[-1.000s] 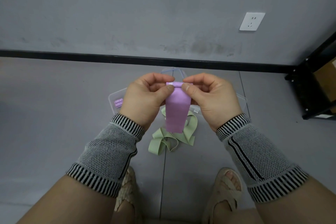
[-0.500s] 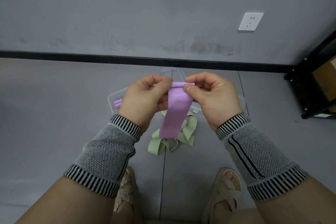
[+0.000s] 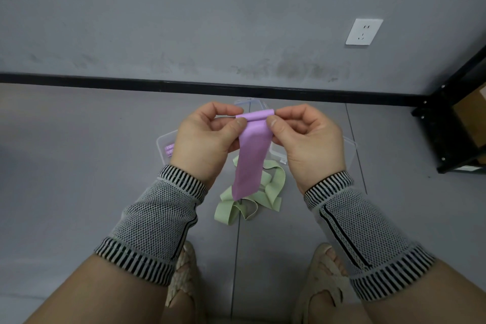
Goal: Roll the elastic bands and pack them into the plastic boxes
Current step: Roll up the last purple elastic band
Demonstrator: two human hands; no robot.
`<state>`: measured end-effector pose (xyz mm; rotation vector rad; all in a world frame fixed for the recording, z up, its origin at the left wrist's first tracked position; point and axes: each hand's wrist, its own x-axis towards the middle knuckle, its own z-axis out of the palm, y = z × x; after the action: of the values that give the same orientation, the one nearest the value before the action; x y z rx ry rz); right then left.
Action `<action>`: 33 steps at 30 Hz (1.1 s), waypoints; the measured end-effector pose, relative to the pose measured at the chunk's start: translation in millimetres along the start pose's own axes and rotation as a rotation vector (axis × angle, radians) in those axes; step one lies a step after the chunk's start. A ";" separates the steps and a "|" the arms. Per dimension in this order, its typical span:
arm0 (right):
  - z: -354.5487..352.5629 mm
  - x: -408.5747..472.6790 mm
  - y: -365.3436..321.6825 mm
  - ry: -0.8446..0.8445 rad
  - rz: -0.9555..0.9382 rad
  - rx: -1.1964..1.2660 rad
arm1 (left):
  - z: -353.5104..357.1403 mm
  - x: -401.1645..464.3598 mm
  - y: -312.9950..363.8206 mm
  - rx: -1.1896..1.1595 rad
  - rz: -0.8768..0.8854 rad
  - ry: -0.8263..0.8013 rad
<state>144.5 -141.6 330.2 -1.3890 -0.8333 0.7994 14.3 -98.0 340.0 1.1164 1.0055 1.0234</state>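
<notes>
Head view: clear plastic boxes (image 3: pixel 351 145) wait on the floor behind my hands. The purple band (image 3: pixel 253 155) hangs longer than a second ago; my left hand (image 3: pixel 207 137) and right hand (image 3: pixel 305 139) pinch its barely started roll.

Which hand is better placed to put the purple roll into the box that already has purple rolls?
Left, probably: the left hand hangs just over that box; the right hand is farther.

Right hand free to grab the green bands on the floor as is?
Probably not yet. The right hand and left hand both pinch the purple band at its rolled top. The green bands lie uncovered below; it must let go first.
</notes>
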 end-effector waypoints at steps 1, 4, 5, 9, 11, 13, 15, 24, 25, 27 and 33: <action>0.6 -0.2 -0.1 0.013 -0.004 0.001 | 0.2 -0.1 -0.2 0.005 0.003 -0.004; 1.4 0.8 -0.8 0.045 0.001 0.018 | -0.3 0.3 -1.0 0.014 0.004 -0.019; 1.5 1.0 -0.8 0.051 -0.001 0.013 | -0.6 0.5 -1.7 0.018 0.003 -0.023; 0.6 2.2 0.9 0.067 0.000 -0.015 | 1.0 0.1 -3.3 0.013 -0.013 -0.046; 0.3 2.9 1.8 0.070 0.005 -0.025 | 2.5 -0.5 -3.0 0.000 -0.023 -0.057; 0.3 3.1 2.5 0.070 -0.004 -0.043 | 3.5 -0.7 -2.6 -0.015 -0.030 -0.060; 0.5 2.7 2.3 0.075 -0.017 -0.056 | 4.0 -0.9 -2.2 -0.019 -0.035 -0.067; -1.8 4.2 0.2 -0.007 -0.001 0.005 | -1.3 -1.1 0.6 0.037 -0.006 -0.067; -2.9 4.8 -0.6 -0.038 0.027 0.036 | -2.0 -0.8 0.8 0.045 -0.006 -0.069; -4.0 5.3 -1.0 -0.107 0.067 0.063 | -2.7 -1.0 0.5 0.060 -0.011 -0.081; -4.6 5.8 1.2 -0.148 0.020 -0.057 | -1.8 -0.5 -2.2 0.063 -0.032 -0.089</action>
<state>151.4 -138.8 329.2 -1.4028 -0.9645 0.9083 12.7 -98.4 337.6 1.1842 0.9866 0.9143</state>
